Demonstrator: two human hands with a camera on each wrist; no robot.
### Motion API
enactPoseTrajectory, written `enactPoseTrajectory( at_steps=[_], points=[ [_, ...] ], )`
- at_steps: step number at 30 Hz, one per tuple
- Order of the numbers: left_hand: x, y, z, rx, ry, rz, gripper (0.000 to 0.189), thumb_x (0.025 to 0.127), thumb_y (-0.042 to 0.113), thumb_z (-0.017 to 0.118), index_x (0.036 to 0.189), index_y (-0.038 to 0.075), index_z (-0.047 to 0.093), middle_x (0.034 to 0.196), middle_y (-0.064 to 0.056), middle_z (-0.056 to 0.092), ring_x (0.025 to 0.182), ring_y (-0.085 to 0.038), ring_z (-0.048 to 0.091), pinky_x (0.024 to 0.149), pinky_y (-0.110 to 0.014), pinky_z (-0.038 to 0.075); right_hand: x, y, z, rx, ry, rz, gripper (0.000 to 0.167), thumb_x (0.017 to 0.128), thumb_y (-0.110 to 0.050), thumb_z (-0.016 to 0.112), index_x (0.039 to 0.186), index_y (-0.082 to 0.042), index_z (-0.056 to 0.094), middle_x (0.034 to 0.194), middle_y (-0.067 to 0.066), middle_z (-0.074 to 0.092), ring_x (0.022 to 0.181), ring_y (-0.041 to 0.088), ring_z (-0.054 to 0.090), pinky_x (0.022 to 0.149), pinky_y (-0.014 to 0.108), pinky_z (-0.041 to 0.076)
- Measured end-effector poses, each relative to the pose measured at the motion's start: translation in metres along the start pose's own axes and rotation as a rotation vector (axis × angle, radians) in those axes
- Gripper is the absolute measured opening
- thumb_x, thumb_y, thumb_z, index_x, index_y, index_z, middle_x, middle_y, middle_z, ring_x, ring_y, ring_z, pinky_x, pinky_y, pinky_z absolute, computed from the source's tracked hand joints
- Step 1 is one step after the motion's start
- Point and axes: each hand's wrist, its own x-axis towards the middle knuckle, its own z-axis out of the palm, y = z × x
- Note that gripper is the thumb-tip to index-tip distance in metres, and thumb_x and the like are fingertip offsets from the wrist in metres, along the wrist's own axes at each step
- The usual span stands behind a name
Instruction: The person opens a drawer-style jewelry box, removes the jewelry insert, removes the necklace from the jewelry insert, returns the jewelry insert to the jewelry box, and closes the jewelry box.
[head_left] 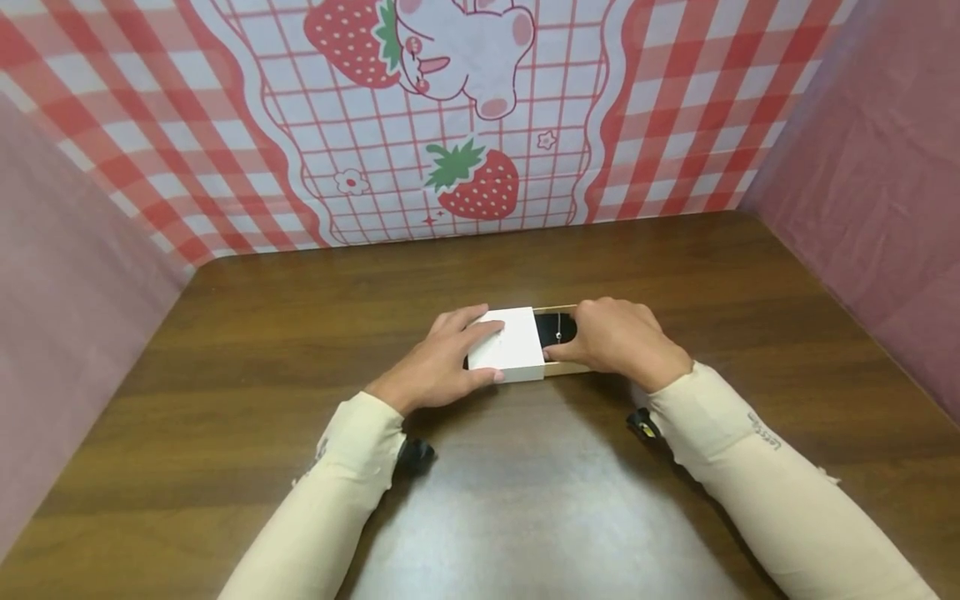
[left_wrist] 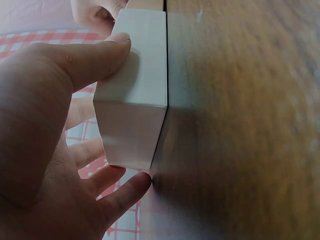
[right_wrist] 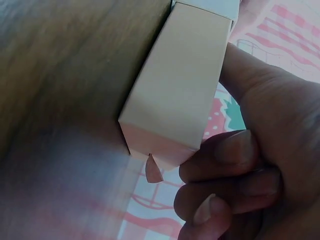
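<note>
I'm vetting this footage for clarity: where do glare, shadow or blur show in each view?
Head: pale glare on the table toward the bottom edge; left wrist: soft shadow on the white cover beneath the left hand's thumb, tabletop grain blurred; right wrist: tabletop blurred again, with a pale sheen at lower left, the drawer's edges clearer.

near right, right sleeve [head_left: 765, 483]: dark lettering [head_left: 765, 431] seems to begin "Lets", remainder too small to read | near left, left sleeve [head_left: 326, 492]: small dark marking [head_left: 322, 448] at outer edge, cannot be read
</note>
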Motion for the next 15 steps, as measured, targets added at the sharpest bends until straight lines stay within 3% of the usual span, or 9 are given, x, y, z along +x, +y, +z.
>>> enactPoseTrajectory(
  at_steps=[7,15],
  points=[
    [0.001,0.0,0.0003,0.005,0.001,0.01,0.068,0.094,0.04,0.07,0.153,0.019,0.045,0.162,-0.01,0.027,0.142,-0.028,0.027,0.111,-0.048,0.034,-0.0002,0.0006,0.0011,0.009,0.019,-0.014,0.057,0.079,-0.064,0.072,0.093,-0.008,0.072,0.081,0.006,0.066,0.071,0.024,0.061,0.053,0.045,0.046],
    [0.0007,0.0,0.0005,0.009,0.003,0.007,0.068,0.093,0.04,0.07,0.152,0.019,0.045,0.162,-0.01,0.028,0.142,-0.029,0.027,0.111,-0.048,0.034,0.0011,-0.0001,0.0018,0.018,-0.006,-0.012,0.053,0.08,-0.062,0.073,0.087,-0.009,0.07,0.077,0.005,0.064,0.07,0.024,0.06,0.054,0.044,0.046]
  ],
)
